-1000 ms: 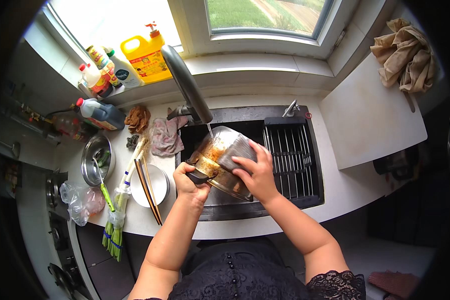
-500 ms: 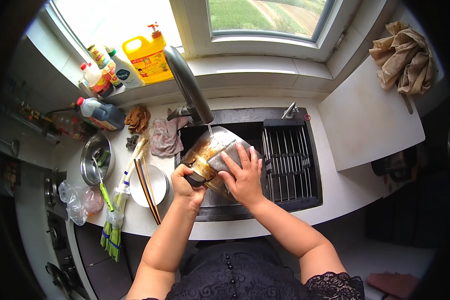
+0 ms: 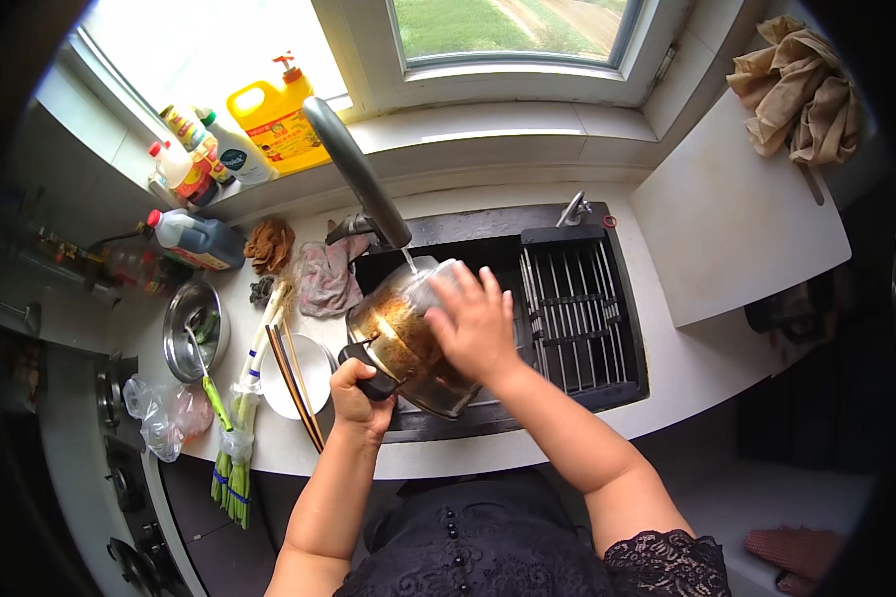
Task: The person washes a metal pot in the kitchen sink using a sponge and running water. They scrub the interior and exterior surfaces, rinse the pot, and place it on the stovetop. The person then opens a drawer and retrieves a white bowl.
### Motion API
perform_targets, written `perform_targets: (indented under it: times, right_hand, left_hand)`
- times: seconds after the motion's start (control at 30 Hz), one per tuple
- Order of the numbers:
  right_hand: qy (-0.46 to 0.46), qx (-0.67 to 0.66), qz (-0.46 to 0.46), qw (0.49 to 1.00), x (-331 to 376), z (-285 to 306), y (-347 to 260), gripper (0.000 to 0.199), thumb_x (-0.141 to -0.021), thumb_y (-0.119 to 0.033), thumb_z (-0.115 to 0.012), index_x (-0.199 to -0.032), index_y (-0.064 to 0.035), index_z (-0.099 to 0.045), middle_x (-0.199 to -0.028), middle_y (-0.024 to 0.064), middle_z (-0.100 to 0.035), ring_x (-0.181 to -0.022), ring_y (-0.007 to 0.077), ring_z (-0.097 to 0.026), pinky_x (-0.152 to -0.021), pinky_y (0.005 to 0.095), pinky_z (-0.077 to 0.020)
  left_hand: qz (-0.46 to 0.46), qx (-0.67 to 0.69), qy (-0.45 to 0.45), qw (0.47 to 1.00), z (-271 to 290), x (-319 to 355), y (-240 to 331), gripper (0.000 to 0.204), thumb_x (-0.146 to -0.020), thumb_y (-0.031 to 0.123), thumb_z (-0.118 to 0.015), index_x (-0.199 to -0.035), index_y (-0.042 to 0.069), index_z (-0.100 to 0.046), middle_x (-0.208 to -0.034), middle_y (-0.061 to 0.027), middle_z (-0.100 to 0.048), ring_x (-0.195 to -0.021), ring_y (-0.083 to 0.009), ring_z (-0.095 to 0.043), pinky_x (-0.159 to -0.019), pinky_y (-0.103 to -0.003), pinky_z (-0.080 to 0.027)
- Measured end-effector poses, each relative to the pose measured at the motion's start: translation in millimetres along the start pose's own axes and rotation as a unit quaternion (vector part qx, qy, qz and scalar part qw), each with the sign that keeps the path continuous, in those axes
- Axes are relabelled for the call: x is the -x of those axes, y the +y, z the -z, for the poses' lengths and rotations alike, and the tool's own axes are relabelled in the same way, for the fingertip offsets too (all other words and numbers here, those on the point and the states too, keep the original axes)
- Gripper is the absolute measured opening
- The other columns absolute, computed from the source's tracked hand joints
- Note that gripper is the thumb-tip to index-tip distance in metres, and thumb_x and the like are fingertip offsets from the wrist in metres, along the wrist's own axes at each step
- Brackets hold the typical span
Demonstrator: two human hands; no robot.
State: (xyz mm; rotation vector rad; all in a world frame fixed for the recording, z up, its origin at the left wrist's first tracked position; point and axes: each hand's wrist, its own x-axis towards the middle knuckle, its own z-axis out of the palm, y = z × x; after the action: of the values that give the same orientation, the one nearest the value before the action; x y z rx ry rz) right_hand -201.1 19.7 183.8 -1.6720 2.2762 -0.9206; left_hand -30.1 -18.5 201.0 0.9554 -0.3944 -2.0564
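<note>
A stained metal pot (image 3: 393, 323) is tilted over the sink (image 3: 607, 393), its surface marked with brown burnt patches. My left hand (image 3: 356, 400) is closed round the pot's black handle (image 3: 367, 374). With fingers stretched and spread, my right hand (image 3: 476, 328) presses a grey scrubbing cloth (image 3: 426, 292) against the pot. The cloth is blurred and partly hidden under the fingers. A thin stream of water falls from the grey faucet (image 3: 358, 179) onto the pot's far end.
A metal drying rack (image 3: 572, 318) spans the sink's right side. Left of the sink are a pink rag (image 3: 329, 279), white plates (image 3: 312, 378) with chopsticks (image 3: 291, 383), green onions (image 3: 237, 453) and a steel bowl (image 3: 221, 348). A white board (image 3: 737, 219) stands at right.
My right hand has slid the cloth up and slightly left along the pot, uncovering more of its brown surface. The pot has turned and shifted left with my left hand on its handle.
</note>
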Motion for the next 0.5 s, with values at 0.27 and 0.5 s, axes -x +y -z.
perform_targets:
  times: [0.27,0.5]
  right_hand:
    - [0.028,0.048,0.137,0.989,27.6,7.9,-8.6,0.047,-0.084,-0.037,-0.060,-0.128,-0.0221,-0.053,-0.141,0.0125,-0.038,-0.128,0.0400,-0.033,-0.097,0.0623,-0.0309]
    - [-0.177,-0.046,0.024,0.983,-42.8,16.7,23.7,0.046,-0.086,-0.045,-0.050,-0.123,-0.0185,-0.057,-0.135,0.0099,-0.048,-0.123,0.0296,-0.045,-0.103,0.0435,-0.0353]
  left_hand:
    - [0.021,-0.072,-0.052,0.996,24.0,-6.8,-6.3,0.053,-0.061,0.009,-0.047,-0.110,-0.007,-0.055,-0.103,-0.0164,-0.064,-0.093,-0.0302,-0.062,-0.085,-0.037,-0.050]
    - [0.009,-0.302,-0.154,0.941,5.7,27.2,1.8,0.056,-0.051,0.013,-0.055,-0.103,-0.006,-0.057,-0.093,-0.0081,-0.062,-0.080,-0.0165,-0.058,-0.075,-0.026,-0.046]
